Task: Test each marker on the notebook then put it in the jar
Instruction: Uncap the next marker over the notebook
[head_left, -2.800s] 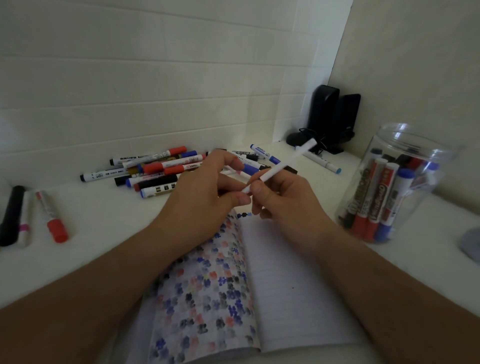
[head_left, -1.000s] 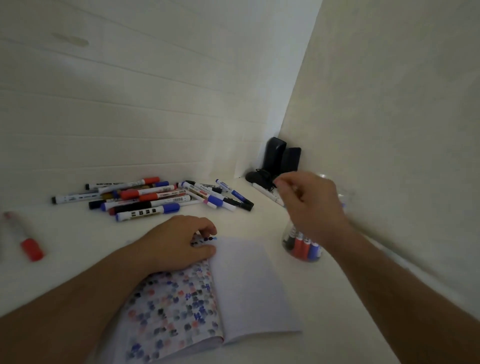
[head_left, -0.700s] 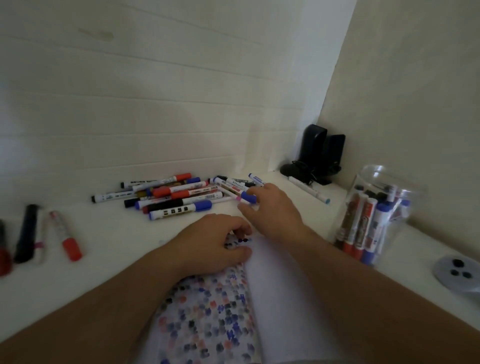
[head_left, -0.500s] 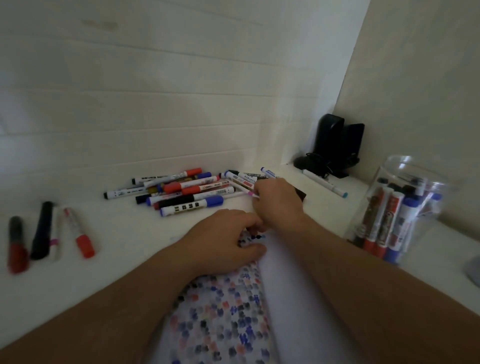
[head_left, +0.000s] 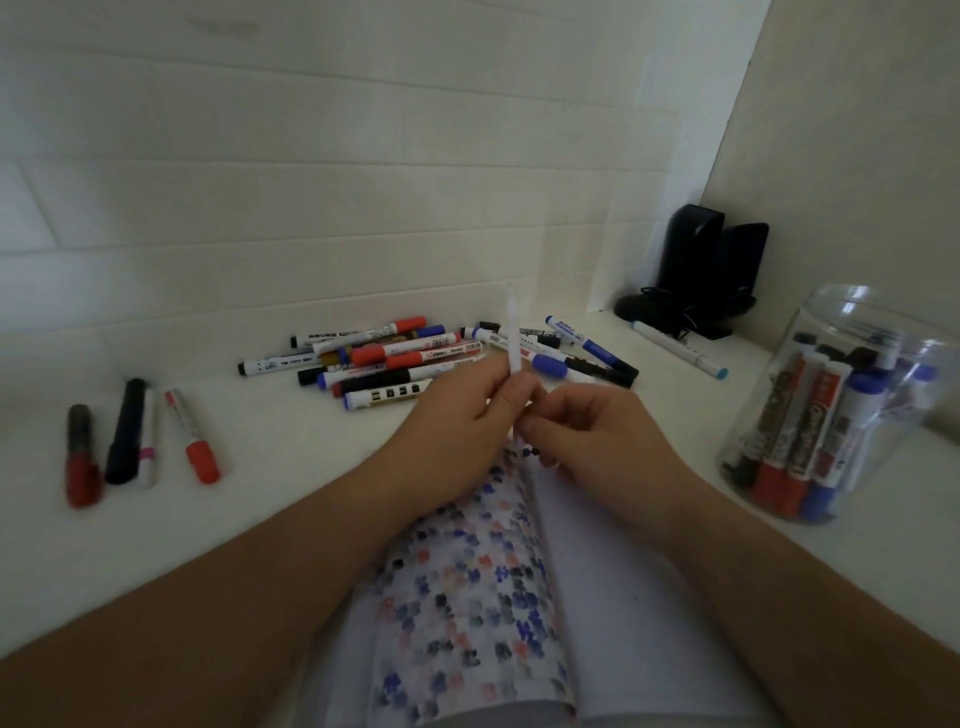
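Marker: slim white plastic marker (head_left: 512, 338), upright above the notebook's top edge, held between both hands.
Left hand (head_left: 457, 423): fingers curled round the marker's middle.
Right hand (head_left: 597, 434): fingertips pinch its lower end.
Notebook: open lined notebook with floral cover (head_left: 483, 587), under the forearms.
Jar: clear plastic jar (head_left: 831, 410), right, holding markers upright.
Pile: loose markers (head_left: 405, 358) behind the hands.

View: head, single wide-angle camera, worn by the person.
Facing: forward and down over the table (head_left: 270, 499) toward its far right corner.
Nearness: close; both forearms fill the bottom edge.
Shared coverage: no second view.
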